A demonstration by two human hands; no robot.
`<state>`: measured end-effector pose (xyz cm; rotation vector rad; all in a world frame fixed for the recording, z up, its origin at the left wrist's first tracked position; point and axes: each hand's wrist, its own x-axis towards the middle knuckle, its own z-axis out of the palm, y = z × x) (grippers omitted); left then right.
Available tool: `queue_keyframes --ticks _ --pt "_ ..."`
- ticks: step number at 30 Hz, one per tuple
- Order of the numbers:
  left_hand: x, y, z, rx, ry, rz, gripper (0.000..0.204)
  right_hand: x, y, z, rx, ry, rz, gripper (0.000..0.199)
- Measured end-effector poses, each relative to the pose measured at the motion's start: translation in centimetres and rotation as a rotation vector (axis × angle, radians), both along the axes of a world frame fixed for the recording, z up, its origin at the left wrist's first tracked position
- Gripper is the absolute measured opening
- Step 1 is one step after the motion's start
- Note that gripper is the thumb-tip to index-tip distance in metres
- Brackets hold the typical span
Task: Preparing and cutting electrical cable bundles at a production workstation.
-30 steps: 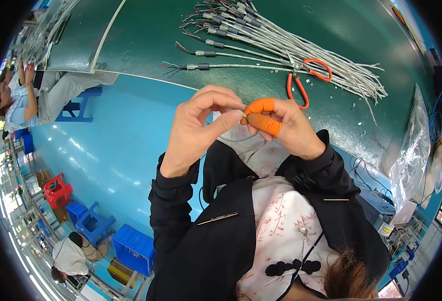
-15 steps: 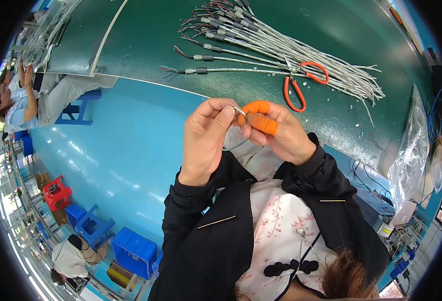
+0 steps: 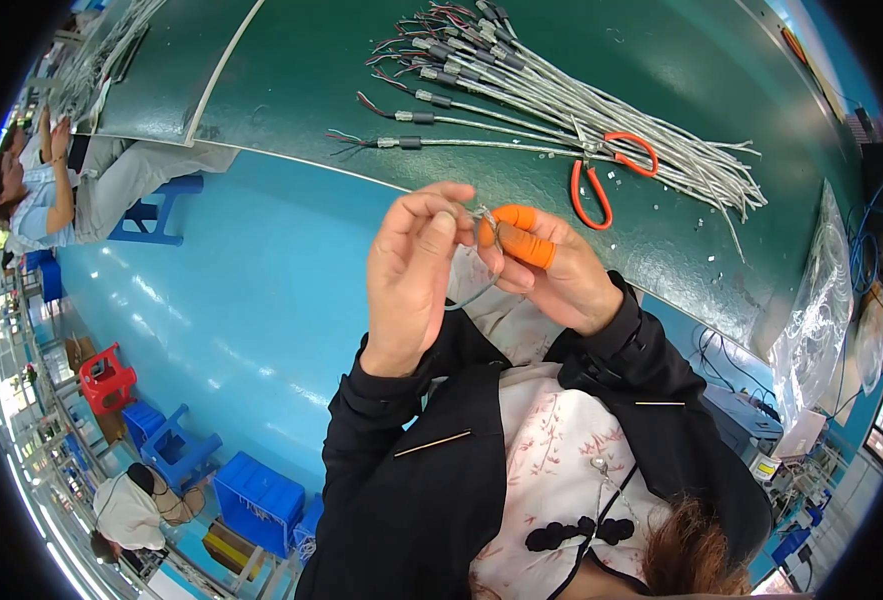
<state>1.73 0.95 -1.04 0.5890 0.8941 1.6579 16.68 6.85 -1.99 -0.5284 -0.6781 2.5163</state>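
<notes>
My left hand (image 3: 409, 275) pinches the end of a thin cable (image 3: 477, 295) between thumb and fingertips. Orange finger covers sit on the thumb and forefinger of my right hand (image 3: 571, 272), which grips the same cable close by. Frayed silvery braid shows in the small gap between the two hands. Below them the grey cable bends in a loop; the rest of it is hidden. Beyond my hands, on the green table (image 3: 301, 90), lie cutters (image 3: 591, 180) with red-orange handles, their jaws resting against a bundle of silvery braided cables (image 3: 581, 95) with dark sleeves and bared coloured wires.
Small white scraps dot the table near the cutters. Clear plastic sheeting (image 3: 811, 300) hangs at the table's right end. At far left a person (image 3: 46, 195) sits at the table. Blue crates (image 3: 258, 500), a blue stool (image 3: 179, 450) and a red stool (image 3: 108, 380) stand on the blue floor.
My left fingertips have drawn slightly away from the right ones, so more braid shows between them. More of the grey loop is visible below. The view has shifted slightly.
</notes>
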Motion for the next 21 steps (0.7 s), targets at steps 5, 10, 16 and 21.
queue_keyframes --ticks 5,10,16,21 --pt "-1.2 0.2 1.3 0.002 0.287 0.002 0.014 0.0 -0.1 -0.3 0.059 -0.043 0.024 0.022" --pt "-2.2 -0.3 0.4 -0.032 0.381 -0.156 0.011 -0.2 -0.5 -0.1 0.150 -0.095 0.032 0.020" --pt "-2.5 -0.5 0.0 -0.093 0.227 -0.239 0.006 1.0 0.2 -0.3 0.250 -0.204 0.118 0.015" --pt "-4.3 0.3 0.8 -0.130 0.357 -0.513 0.006 1.1 0.6 -1.1 0.923 -0.325 0.004 0.009"
